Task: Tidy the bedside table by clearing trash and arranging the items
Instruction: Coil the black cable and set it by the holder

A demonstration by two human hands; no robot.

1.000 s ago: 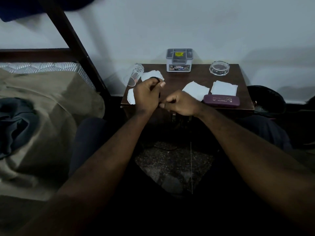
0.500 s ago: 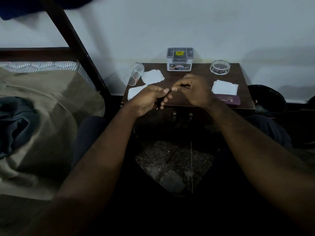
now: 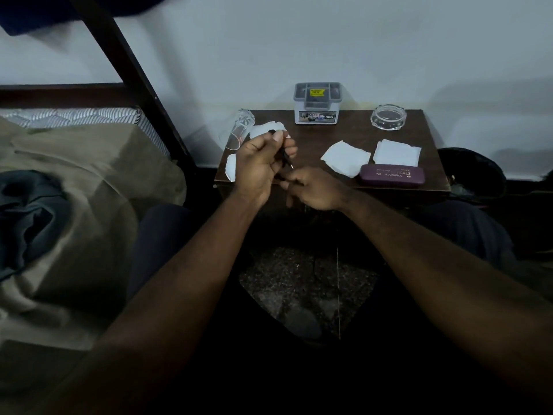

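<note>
Head view count: two hands; on the bedside table [image 3: 329, 136] four paper pieces [image 3: 345, 158], one tumbler [image 3: 236, 131] lying on its side, one grey box [image 3: 317, 103], one ashtray [image 3: 388, 116], one case [image 3: 392, 175].
Left hand [image 3: 260, 166]: raised over the table's left front, fingers curled round a thin black item [image 3: 285, 158].
Right hand [image 3: 314, 190]: lower, at the front edge, fingers curled by the item's lower end; its grip cannot be told.
Item axis: slanted, pale tip pointing down and right.

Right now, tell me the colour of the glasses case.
Dark purple case with pale lettering, seen best in the head view.
</note>
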